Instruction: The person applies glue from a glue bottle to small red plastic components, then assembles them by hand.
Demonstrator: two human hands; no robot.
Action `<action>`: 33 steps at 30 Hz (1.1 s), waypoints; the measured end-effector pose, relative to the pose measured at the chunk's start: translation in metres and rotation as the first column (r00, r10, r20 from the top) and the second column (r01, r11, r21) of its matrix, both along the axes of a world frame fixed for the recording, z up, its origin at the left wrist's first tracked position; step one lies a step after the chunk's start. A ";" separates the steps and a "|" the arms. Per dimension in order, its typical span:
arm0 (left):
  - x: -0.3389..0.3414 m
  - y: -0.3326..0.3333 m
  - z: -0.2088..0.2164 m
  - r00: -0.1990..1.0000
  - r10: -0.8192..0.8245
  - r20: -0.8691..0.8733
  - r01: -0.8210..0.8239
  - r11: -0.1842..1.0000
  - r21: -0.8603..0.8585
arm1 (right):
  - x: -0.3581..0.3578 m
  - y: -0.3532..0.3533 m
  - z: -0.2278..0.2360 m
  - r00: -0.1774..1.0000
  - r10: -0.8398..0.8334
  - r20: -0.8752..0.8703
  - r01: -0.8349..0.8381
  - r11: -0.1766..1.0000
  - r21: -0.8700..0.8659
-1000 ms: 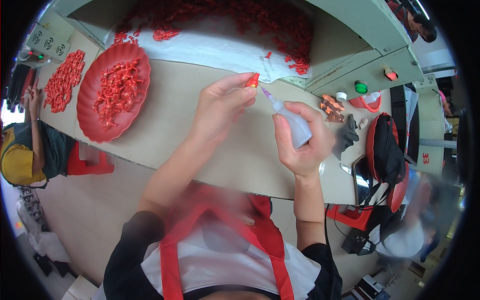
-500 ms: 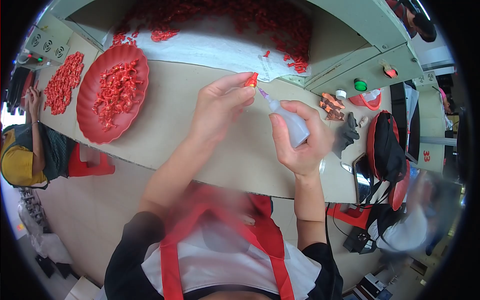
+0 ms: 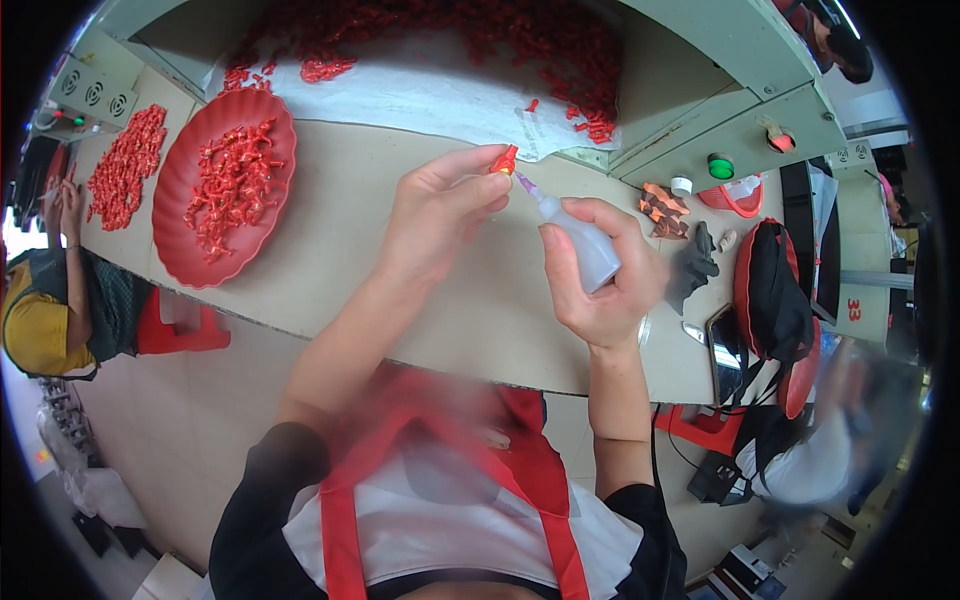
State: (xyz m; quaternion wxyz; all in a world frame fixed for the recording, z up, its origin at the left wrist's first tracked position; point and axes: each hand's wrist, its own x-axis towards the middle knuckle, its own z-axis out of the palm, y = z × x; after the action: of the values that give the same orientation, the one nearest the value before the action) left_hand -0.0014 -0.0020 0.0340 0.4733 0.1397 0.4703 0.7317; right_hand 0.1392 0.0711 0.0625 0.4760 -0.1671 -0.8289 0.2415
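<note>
Along the far side of the bench stands a pale green cabinet with an open front. On the bench's near side lies pale floor, with red stools near its left and right parts.

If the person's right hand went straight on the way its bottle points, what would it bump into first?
Most likely the small red piece pinched in the left hand: the purple tip of the bottle in the right hand points at it. Depth is unclear; they may already touch.
</note>
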 end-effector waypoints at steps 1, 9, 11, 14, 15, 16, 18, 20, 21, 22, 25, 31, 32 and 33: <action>0.000 0.000 0.000 1.000 -0.004 -0.005 0.004 1.000 -0.002 | 0.001 0.001 0.000 1.000 0.012 0.004 -0.012 1.000 0.012; -0.008 -0.001 -0.005 0.998 0.034 -0.052 -0.032 0.998 0.048 | 0.003 -0.001 0.001 1.000 -0.017 0.016 0.018 0.994 -0.109; -0.016 -0.002 -0.005 0.996 0.075 -0.042 -0.072 0.994 0.083 | 0.003 -0.002 0.005 0.999 -0.028 0.034 0.034 0.982 -0.186; -0.037 -0.003 -0.009 0.968 0.250 0.012 -0.249 0.955 0.160 | -0.008 0.005 0.008 0.999 0.022 -0.032 -0.039 0.612 -0.790; -0.043 -0.005 -0.009 0.956 0.289 0.043 -0.292 0.938 0.185 | -0.014 0.012 -0.007 0.999 0.025 -0.029 -0.038 0.611 -0.790; -0.045 -0.004 -0.009 0.944 0.321 0.076 -0.330 0.920 0.211 | -0.017 0.021 -0.030 0.998 0.063 0.018 -0.025 0.610 -0.792; -0.046 0.000 -0.008 0.938 0.333 0.099 -0.347 0.910 0.227 | -0.023 0.031 -0.055 0.993 0.098 0.067 -0.007 0.613 -0.790; -0.048 0.000 -0.009 0.931 0.346 0.115 -0.364 0.900 0.240 | -0.033 0.029 -0.065 0.883 0.158 0.441 0.214 0.701 -0.680; -0.050 -0.002 -0.009 0.931 0.346 0.115 -0.364 0.899 0.243 | -0.041 0.025 -0.057 0.882 0.162 0.442 0.212 0.702 -0.680; -0.050 -0.003 -0.009 0.932 0.344 0.115 -0.363 0.899 0.246 | -0.049 0.020 -0.043 0.787 0.180 0.590 0.261 0.769 -0.584; -0.046 -0.003 -0.009 0.942 0.321 0.102 -0.337 0.907 0.254 | -0.059 0.014 -0.034 0.640 0.153 0.753 0.284 0.864 -0.416; -0.027 0.000 -0.007 0.971 0.236 -0.025 -0.224 0.947 0.232 | -0.035 0.024 -0.047 0.782 0.134 0.609 0.168 0.896 -0.412; -0.023 -0.001 -0.005 0.978 0.197 -0.070 -0.179 0.961 0.211 | -0.026 0.028 -0.046 0.880 0.178 0.440 0.092 0.845 -0.527; -0.017 -0.003 -0.002 0.979 0.195 -0.063 -0.178 0.960 0.215 | -0.017 0.029 -0.038 0.878 0.174 0.446 0.098 0.847 -0.522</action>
State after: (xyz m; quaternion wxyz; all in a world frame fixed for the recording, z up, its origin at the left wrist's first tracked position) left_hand -0.0186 -0.0051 0.0322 0.3648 0.1741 0.4214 0.8118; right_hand 0.1225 0.0997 0.0243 0.1870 -0.3289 -0.8243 0.4212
